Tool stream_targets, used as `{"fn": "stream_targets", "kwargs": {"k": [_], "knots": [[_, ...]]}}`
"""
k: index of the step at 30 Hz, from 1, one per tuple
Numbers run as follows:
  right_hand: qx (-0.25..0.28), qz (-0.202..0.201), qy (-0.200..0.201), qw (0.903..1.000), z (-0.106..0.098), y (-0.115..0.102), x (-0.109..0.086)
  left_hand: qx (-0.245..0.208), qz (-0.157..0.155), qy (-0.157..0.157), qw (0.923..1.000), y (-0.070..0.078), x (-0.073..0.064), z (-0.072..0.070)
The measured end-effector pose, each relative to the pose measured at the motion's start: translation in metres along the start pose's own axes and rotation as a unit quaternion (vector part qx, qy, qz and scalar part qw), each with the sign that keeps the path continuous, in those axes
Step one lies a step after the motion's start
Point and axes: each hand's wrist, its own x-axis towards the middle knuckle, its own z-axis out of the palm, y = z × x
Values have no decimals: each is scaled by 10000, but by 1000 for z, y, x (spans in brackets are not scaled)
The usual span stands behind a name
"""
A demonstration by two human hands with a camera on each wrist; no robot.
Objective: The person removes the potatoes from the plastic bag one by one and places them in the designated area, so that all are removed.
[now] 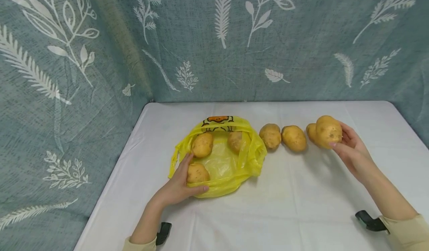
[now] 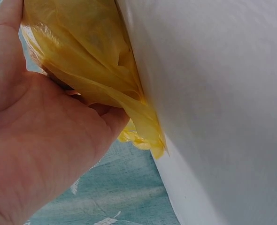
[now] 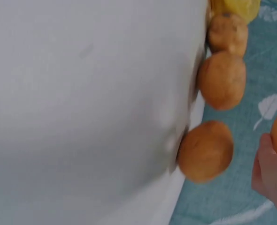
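The yellow bag [image 1: 222, 188] on the table [image 1: 268, 217] bears an orange and black print [image 1: 219, 120]. The left hand [image 1: 181, 184] grips its near left edge; the right hand [image 1: 352, 152] holds up a potato [image 1: 329, 132]. The head view alone shows three inside potatoes [image 1: 202, 145]; there the held one overlaps the outside row [image 1: 294, 138], whereas the right wrist view shows them apart.

From here, rightmost table potato [image 1: 311, 132] partly hidden behind held potato [image 1: 329, 132]; wrist views crop yellow bag [image 2: 82, 51], left hand [image 2: 44, 140] and right hand [image 3: 272, 176].
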Motion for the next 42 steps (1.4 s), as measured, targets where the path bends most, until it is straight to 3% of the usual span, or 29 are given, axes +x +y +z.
{"fn": "stream_targets", "kwargs": {"k": [8, 15, 18, 21, 25, 34, 40, 42], "knots": [[-777, 249, 558, 9951, -29, -4, 1, -4, -2, -1, 10000, -1, 1, 1], [-1435, 434, 731, 9860, -53, -8, 4, 8, 25, -2, 10000, -1, 1, 1], [-2233, 632, 801, 9694, -62, -9, 5, 18, 19, 6, 10000, -1, 0, 1], [-3198, 871, 768, 9403, -71, -10, 4, 24, 23, 18, 10000, -1, 0, 1], [-3878, 1075, 610, 9134, -81, -11, 4, 17, 62, 31, 10000, -1, 0, 1], [-4526, 1491, 166, 8790, -97, -12, 9, 46, 95, 68, 9999, -1, 2, 1], [-4833, 1330, -74, 8653, -99, -8, 13, 48, 93, 63, 9999, -2, 2, 1], [-5007, 1252, -138, 8564, -99, -7, 15, 33, 72, 44, 10000, -2, 2, 2]]}}
